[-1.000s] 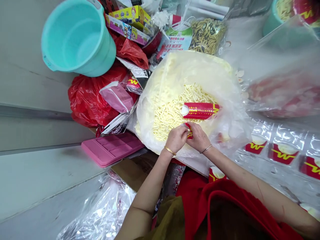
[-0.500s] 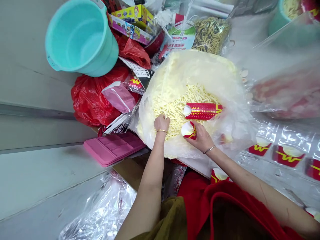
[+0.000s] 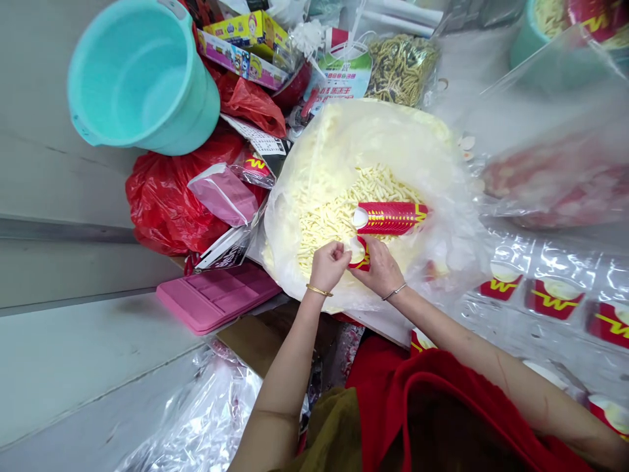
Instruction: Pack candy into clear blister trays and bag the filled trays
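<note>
My right hand (image 3: 379,267) grips a small red French fry carton (image 3: 362,262) with a yellow zigzag mark and a white inside. Close against the carton's open mouth, my left hand (image 3: 330,265) is closed, fingertips pinched together; what lies between them is hidden. Both hands are over a big clear plastic bag (image 3: 417,137), spread open and holding a heap of pale yellow fry-shaped pieces (image 3: 322,226). On that heap, just beyond my right hand, lies a nested stack of the same red cartons (image 3: 393,217).
A turquoise bucket (image 3: 142,78) and red plastic bags (image 3: 171,203) stand at the left, above a pink plastic tray (image 3: 216,298). Cartons in clear packaging (image 3: 555,298) lie at the right. A bag of olive-coloured cords (image 3: 403,69) is at the back.
My left hand has left the heap of pieces and come right, up to the carton's mouth. My right hand still holds the carton. The whole view has shifted slightly.
</note>
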`<state>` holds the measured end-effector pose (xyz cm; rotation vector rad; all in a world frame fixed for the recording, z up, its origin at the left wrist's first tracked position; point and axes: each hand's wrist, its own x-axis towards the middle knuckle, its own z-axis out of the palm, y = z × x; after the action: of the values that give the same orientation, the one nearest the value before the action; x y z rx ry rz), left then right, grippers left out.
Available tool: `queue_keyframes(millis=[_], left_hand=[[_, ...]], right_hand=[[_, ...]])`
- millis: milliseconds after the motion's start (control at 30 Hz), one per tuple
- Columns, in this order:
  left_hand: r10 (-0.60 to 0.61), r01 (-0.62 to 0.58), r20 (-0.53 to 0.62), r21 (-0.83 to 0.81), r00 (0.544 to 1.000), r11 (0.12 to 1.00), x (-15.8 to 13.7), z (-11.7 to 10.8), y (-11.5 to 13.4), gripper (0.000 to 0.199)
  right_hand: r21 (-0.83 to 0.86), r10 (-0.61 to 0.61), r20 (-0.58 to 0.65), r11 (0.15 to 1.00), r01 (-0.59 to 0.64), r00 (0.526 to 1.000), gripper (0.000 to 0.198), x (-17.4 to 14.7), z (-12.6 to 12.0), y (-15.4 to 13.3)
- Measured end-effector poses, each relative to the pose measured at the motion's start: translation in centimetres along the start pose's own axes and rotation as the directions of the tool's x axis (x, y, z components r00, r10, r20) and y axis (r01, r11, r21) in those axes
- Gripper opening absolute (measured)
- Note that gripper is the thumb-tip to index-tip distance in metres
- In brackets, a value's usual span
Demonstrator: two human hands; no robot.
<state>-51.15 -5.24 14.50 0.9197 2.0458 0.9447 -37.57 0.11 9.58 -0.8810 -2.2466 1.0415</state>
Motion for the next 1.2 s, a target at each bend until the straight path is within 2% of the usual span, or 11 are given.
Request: queue_keyframes(millis=[100, 300, 400, 467, 533, 633, 733, 833, 933, 1033, 1200], left_hand=[[0.081, -0.114, 0.109, 0.348, 0.991, 0.930, -0.4, -0.1, 0.9, 0.022], [0.165, -0.212, 0.139, 0.491, 0.977, 0.845, -0.7, 1.8, 2.3, 0.019], [0.178, -0.278, 0.239, 0.493, 0.954, 0.825, 0.0, 2.1, 2.0, 0.019], [0.140, -0.206, 0.173, 0.462, 0.975, 0.862, 1.5, 1.3, 1.4, 0.018], [0.057, -0.016, -0.065, 0.506, 0.996, 0.862, 3.9, -0.1, 0.7, 0.021], [-0.072, 0.271, -0.335, 0.595, 0.939, 0.756, 7.8, -1.5, -0.2, 0.035], [-0.147, 0.340, -0.333, 0.650, 0.931, 0.679, 10.3, -1.0, -0.8, 0.029], [-0.118, 0.291, -0.294, 0.664, 0.949, 0.689, 10.6, 0.1, -1.4, 0.011], [-0.059, 0.207, -0.300, 0.491, 0.952, 0.846, 9.6, -0.1, -2.2, 0.016], [-0.136, 0.145, -0.321, 0.005, 0.937, 0.989, 8.2, -1.2, -2.8, 0.024], [-0.223, 0.157, -0.082, -0.486, 0.971, 0.860, 5.7, -2.6, -1.9, 0.029]], right_hand=[[-0.019, -0.030, 0.014, 0.999, 0.031, 0.999, 0.063, -0.3, -0.1, 0.4], [-0.033, -0.066, -0.008, 0.997, 0.066, 0.998, 0.060, -0.5, -0.1, 1.3], [-0.023, -0.094, -0.020, 0.995, 0.093, 0.995, 0.058, -0.7, -0.3, 1.9], [-0.017, -0.058, -0.032, 0.998, 0.057, 0.998, 0.061, -0.9, -0.5, 2.3], [-0.015, -0.025, -0.037, 1.000, 0.024, 0.999, 0.065, -1.1, -0.8, 2.7], [-0.020, -0.008, -0.029, 1.000, 0.007, 1.000, 0.067, -1.1, -0.9, 2.8], [-0.026, 0.000, -0.016, 1.000, -0.001, 1.000, 0.067, -1.0, -0.8, 2.6], [-0.021, 0.006, -0.009, 1.000, -0.007, 1.000, 0.067, -1.0, -0.9, 2.4], [-0.015, 0.014, 0.002, 1.000, -0.014, 1.000, 0.067, -0.9, -1.1, 2.5], [-0.020, 0.021, 0.003, 1.000, -0.021, 1.000, 0.068, -0.7, -1.4, 2.7], [-0.014, 0.015, -0.011, 1.000, -0.015, 1.000, 0.067, 0.1, -1.2, 2.3]])
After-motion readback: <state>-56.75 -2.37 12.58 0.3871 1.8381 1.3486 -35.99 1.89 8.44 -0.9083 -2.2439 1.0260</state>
